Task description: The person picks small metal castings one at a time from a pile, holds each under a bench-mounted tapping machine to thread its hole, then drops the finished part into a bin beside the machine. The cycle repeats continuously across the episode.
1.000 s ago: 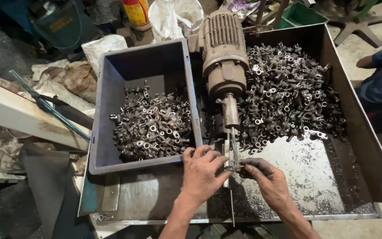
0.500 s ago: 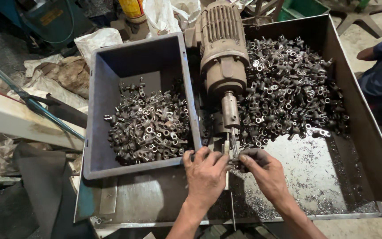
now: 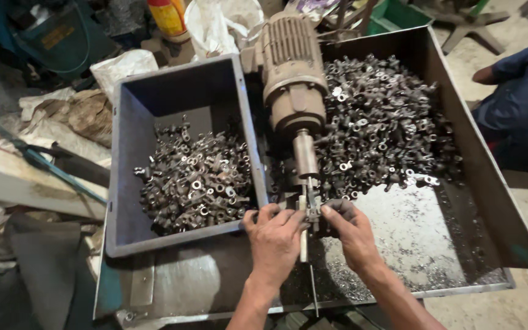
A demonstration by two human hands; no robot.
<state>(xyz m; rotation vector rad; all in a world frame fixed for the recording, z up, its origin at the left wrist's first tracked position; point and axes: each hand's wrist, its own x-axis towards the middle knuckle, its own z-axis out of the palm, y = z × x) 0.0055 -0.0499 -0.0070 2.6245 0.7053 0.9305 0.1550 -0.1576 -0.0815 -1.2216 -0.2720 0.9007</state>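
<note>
Beneath motor spindle point(image 3: 305, 160), hands point(image 3: 313, 232) hiding small part, grip unclear

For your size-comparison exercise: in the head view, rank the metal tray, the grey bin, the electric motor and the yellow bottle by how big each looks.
1. Metal tray
2. Grey bin
3. Electric motor
4. Yellow bottle, cut off by the frame's top edge, so its full size is unsure.

Single head cam, looks steeply down, close over metal tray point(image 3: 490, 208) w/ motor point(image 3: 291, 73) at center.
</note>
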